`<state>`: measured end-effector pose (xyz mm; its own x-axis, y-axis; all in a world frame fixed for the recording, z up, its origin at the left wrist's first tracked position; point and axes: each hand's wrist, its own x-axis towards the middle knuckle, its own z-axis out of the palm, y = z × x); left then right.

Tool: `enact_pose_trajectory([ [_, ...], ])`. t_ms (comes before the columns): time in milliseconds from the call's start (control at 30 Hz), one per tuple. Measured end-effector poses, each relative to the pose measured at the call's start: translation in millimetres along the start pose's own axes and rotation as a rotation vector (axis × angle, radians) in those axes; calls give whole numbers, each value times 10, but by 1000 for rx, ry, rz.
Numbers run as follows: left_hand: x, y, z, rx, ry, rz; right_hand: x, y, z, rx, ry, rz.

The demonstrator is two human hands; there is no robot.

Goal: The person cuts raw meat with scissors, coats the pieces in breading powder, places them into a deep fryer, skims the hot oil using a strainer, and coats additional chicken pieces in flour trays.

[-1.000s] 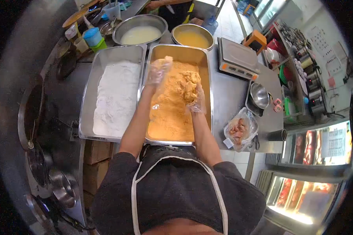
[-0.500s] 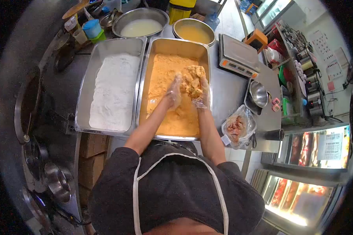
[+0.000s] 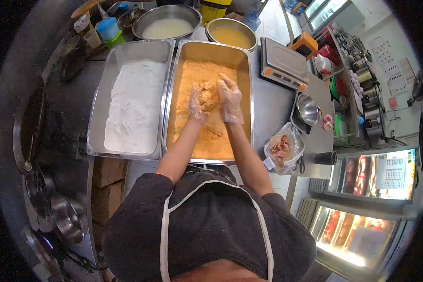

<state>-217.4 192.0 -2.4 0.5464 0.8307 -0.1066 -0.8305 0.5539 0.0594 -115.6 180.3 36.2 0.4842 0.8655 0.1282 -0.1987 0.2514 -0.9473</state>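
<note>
In a deep steel tray [image 3: 178,84] of orange-tinted flour [image 3: 221,145], my gloved hands cup a clump of flour-coated meat [image 3: 207,96] between them. My left hand [image 3: 197,107] lies along the clump's left side, its fingers pointing away from me. My right hand [image 3: 230,102] is curled against the right side, and its fingertips carry orange flour. Both hands wear clear plastic gloves. The coating hides the separate pieces, and the undersides of the hands do not show.
A tray of white flour [image 3: 136,108] stands to the left. Behind are bowls of cloudy liquid [image 3: 169,29] and yellowish liquid [image 3: 230,37]. At right are a scale [image 3: 285,63], a metal bowl [image 3: 308,111] and a plastic bag of raw meat [image 3: 282,151].
The coated clump has shifted left and slightly lower, from beside my right hand to beside my left. My right hand has turned inward and curled. The view has shifted slightly.
</note>
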Motion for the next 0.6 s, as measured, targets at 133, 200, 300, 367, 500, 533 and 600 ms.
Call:
enact_pose_trajectory([
  [133, 107, 206, -21, -105, -150, -18, -82, -225, -484, 9, -85, 16],
  [200, 63, 356, 147, -93, -143, 22, -202, 487, -968, -1302, -479, -348],
  [300, 196, 478, 101, -30, 31, 92, -750, 979, -1030, -1730, -718, -634],
  [367, 218, 484, 36, -2, 7, 64, -868, 889, -899, -1947, -878, -658],
  [500, 241, 597, -92, 105, -191, -17, -686, 393, -635, -1585, -816, 93],
  [533, 246, 582, -170, 101, -185, -13, -627, 293, -692, -1461, -866, 225],
  [600, 311, 572, -232, 180, 1, 50, -664, 1975, -1657, -1720, -818, -544],
])
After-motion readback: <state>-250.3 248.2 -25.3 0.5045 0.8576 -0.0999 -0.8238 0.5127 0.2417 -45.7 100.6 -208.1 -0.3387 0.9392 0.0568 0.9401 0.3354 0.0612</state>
